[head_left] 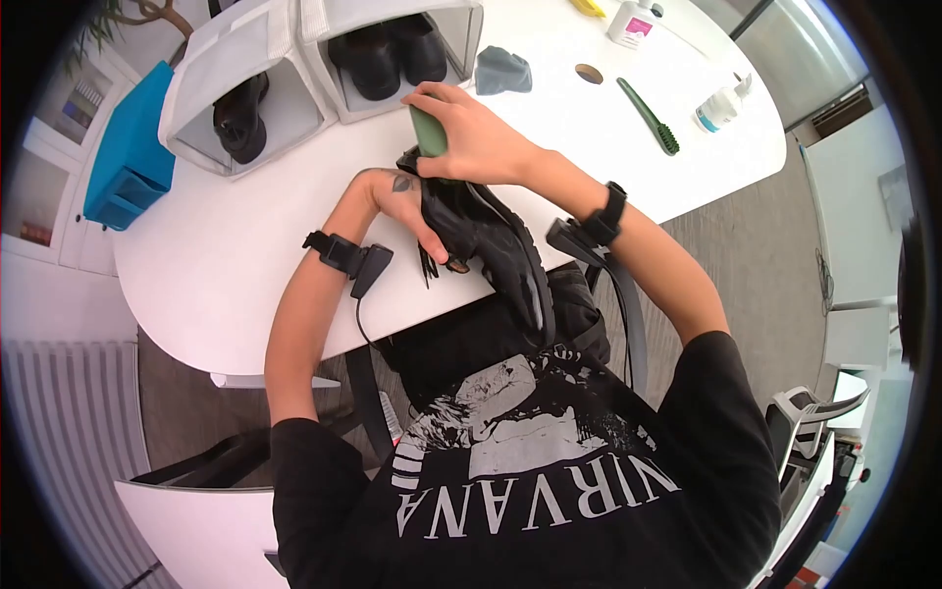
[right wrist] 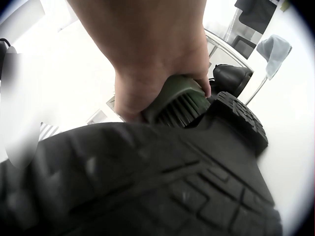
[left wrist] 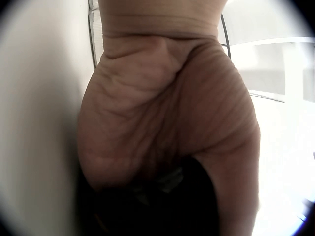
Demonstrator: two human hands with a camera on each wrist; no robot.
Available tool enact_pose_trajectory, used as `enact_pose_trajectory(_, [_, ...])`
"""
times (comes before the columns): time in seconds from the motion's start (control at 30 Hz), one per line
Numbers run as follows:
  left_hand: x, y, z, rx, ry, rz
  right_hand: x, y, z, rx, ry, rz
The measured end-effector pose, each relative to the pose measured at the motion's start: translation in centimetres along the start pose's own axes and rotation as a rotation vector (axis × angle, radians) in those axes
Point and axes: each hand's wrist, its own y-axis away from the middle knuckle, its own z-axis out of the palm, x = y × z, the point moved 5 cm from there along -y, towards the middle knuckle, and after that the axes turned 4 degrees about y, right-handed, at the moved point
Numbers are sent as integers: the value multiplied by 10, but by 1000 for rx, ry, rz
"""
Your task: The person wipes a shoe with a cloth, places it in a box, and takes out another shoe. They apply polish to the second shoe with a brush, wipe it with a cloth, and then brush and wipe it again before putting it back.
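Note:
A black shoe [head_left: 491,245] is held tilted over the table's near edge, its treaded sole [right wrist: 147,177] facing the right wrist view. My left hand [head_left: 402,204] grips it around the ankle opening, thumb along the upper; in the left wrist view the palm [left wrist: 167,108] covers much of the dark shoe. My right hand [head_left: 481,135] grips a green brush [head_left: 428,132] by its back. In the right wrist view the brush's dark bristles [right wrist: 181,110] lie against or just beside the shoe near the heel; contact is partly hidden.
Two white boxes [head_left: 240,169] with black shoes stand at the back left, beside a blue organizer [head_left: 137,157]. A grey cloth [head_left: 503,72], a tape-like ring [head_left: 589,74], a long green brush [head_left: 648,116], a white bottle [head_left: 633,24] and a pump bottle [head_left: 719,108] are further right.

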Motion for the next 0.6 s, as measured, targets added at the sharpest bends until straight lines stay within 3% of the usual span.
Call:
enact_pose_trajectory(0.2, [1,-2,-1,-43,-7,-17,4,-17,1,-45,-4,47])
enact_pose_trajectory(0.3, [6,2,0,101,-32,95,-26,23,-17,-58,28,-5])
enact_pose_trajectory(0.33, [10,3,0,19,-160,-51,-38,39,-25,-86,-8,2])
enact_pose_trajectory(0.47, [11,3,5,-55,-47,-98,-81,101,-51,-87,-36,-83])
enact_pose_trajectory(0.6, [10,-2,3,1,-51,46,-116,141,-56,-246,12,-158])
